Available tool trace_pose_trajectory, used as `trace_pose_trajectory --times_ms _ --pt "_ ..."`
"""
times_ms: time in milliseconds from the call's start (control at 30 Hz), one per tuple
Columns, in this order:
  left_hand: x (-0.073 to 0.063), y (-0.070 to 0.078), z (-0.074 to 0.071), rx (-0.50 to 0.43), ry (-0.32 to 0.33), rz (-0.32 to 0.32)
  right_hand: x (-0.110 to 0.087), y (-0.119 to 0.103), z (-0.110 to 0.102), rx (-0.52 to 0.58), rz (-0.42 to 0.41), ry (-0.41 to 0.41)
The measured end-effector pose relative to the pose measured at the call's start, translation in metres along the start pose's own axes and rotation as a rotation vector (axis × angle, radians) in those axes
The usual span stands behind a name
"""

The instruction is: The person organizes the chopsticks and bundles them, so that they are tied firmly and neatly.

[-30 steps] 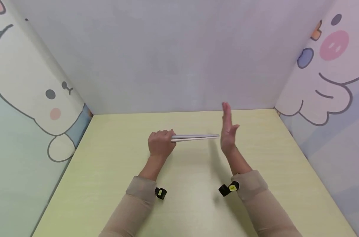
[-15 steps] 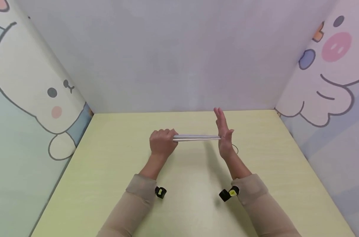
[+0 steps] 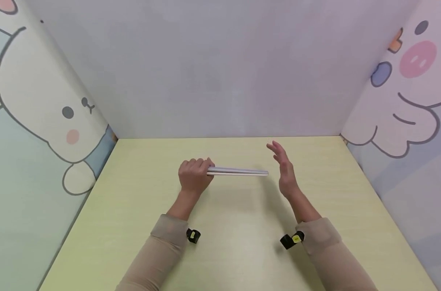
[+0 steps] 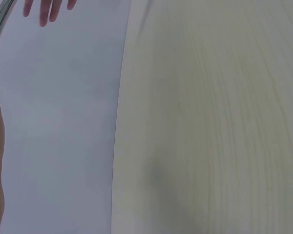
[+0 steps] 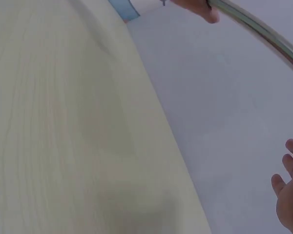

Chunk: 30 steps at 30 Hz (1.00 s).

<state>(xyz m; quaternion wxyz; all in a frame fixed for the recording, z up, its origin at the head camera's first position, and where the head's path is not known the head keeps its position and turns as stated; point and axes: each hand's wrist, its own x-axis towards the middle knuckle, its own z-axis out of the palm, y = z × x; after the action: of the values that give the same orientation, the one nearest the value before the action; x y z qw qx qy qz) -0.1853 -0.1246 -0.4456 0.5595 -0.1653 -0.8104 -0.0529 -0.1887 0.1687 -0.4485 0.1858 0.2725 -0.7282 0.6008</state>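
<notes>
In the head view my left hand [image 3: 195, 174] grips a small bundle of silvery metal chopsticks [image 3: 238, 171] at one end, fingers curled round them. They lie level above the table, their free ends pointing right. My right hand [image 3: 287, 173] is held upright beyond those ends, apart from them, with fingers extended and slightly bent, holding nothing. The right wrist view shows part of the left hand [image 5: 198, 7] at the top, the chopsticks [image 5: 263, 31] running off to the right, and the right hand [image 5: 292, 200] at the right edge. In the left wrist view, the chopsticks [image 4: 0, 24] barely enter the upper left corner.
A pale yellow wood-grain table [image 3: 227, 234] spreads under both hands. Behind it stands a plain grey-white wall [image 3: 220, 72], with side walls bearing cartoon animals [image 3: 42, 101]. Small black devices [image 3: 292, 240] sit at both wrists.
Half a second ago the chopsticks' free ends met the right palm. Since then the right hand has drawn away to the right, and the left hand has shifted slightly left with the chopsticks.
</notes>
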Motion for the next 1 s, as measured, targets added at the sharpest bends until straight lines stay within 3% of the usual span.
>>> trace_pose_trajectory --times_ms 167,300,400,533,800,1000 --pt "0.000 -0.002 -0.003 -0.006 0.022 -0.008 -0.009 0.008 -0.021 -0.326 0.202 -0.096" --pt "-0.003 -0.003 -0.002 -0.004 0.048 -0.007 -0.018 0.019 -0.042 -0.590 0.330 -0.237" --pt "-0.006 -0.003 -0.002 -0.008 0.056 -0.003 -0.025 0.025 -0.053 -0.716 0.398 -0.340" --pt "-0.007 -0.003 -0.002 -0.010 0.042 -0.001 -0.031 0.034 -0.062 -0.770 0.436 -0.407" --pt "-0.013 -0.002 -0.002 -0.020 -0.011 0.002 -0.034 0.047 -0.066 -0.813 0.478 -0.356" --pt "-0.014 -0.004 -0.001 -0.021 -0.022 0.005 -0.036 0.049 -0.063 -0.873 0.515 -0.396"
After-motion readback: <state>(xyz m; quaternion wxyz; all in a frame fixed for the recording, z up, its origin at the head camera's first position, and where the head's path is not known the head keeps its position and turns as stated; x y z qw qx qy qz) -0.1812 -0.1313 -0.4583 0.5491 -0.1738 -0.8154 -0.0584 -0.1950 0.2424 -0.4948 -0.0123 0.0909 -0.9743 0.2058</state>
